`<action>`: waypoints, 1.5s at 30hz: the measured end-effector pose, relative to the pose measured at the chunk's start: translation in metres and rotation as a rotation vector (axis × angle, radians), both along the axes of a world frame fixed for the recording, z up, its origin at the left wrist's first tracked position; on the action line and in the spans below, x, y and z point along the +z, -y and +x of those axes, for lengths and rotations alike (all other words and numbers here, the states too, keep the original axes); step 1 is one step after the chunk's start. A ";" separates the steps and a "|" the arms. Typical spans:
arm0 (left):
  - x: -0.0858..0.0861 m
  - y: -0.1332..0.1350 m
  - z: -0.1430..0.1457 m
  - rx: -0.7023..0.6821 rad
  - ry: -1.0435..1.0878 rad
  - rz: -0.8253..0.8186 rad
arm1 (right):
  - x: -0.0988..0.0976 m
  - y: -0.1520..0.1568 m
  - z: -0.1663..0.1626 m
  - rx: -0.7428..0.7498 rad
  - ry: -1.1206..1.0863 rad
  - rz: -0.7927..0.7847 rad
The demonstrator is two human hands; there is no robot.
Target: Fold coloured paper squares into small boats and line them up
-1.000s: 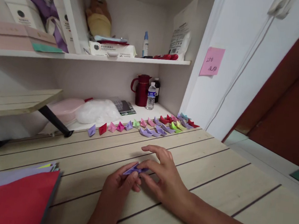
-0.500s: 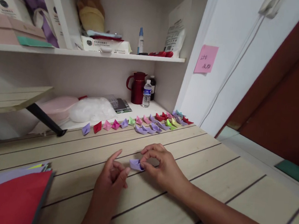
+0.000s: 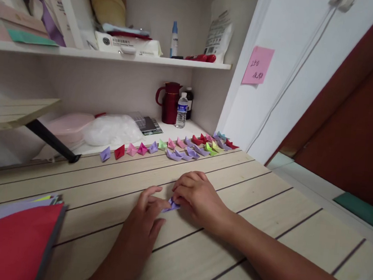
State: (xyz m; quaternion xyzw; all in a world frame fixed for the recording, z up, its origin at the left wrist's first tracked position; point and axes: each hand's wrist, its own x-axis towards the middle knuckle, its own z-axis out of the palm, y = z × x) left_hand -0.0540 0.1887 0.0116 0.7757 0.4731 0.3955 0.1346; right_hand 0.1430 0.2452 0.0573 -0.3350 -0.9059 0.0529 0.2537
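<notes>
A small purple paper boat [image 3: 172, 205] sits low over the wooden tabletop in the middle of the head view. My right hand [image 3: 197, 198] is closed on it, fingertips pinching its right side and hiding part of it. My left hand [image 3: 148, 213] is at the boat's left end, a fingertip at or against the paper. Its thumb is apart from the fingers and it grips nothing that I can see. Beyond my hands, folded paper boats in purple, red, pink, green and yellow stand in rows, among them a purple boat [image 3: 105, 153] at the left end.
Red paper [image 3: 9, 233] tops a stack of coloured sheets at the left front. A small raised stand [image 3: 14, 112] has a black leg on the tabletop [image 3: 260, 200]. Behind are a red jug [image 3: 170, 103], a water bottle [image 3: 182, 111] and a white plastic bag [image 3: 113, 130].
My left hand has come in to the boat's left end. My right fingers have drawn together over the boat, covering more of it. The whole view has shifted slightly.
</notes>
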 end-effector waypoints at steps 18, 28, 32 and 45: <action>0.008 -0.006 -0.011 0.023 -0.327 -0.024 | -0.004 0.007 -0.007 0.001 0.013 -0.060; 0.003 -0.008 -0.011 0.019 -0.277 0.054 | -0.010 0.008 -0.009 -0.070 -0.110 -0.147; 0.006 -0.007 -0.011 0.031 -0.461 0.066 | -0.013 0.008 -0.009 -0.031 -0.106 -0.159; 0.005 -0.004 -0.006 0.109 -0.667 0.154 | -0.013 0.010 -0.009 -0.032 -0.094 -0.170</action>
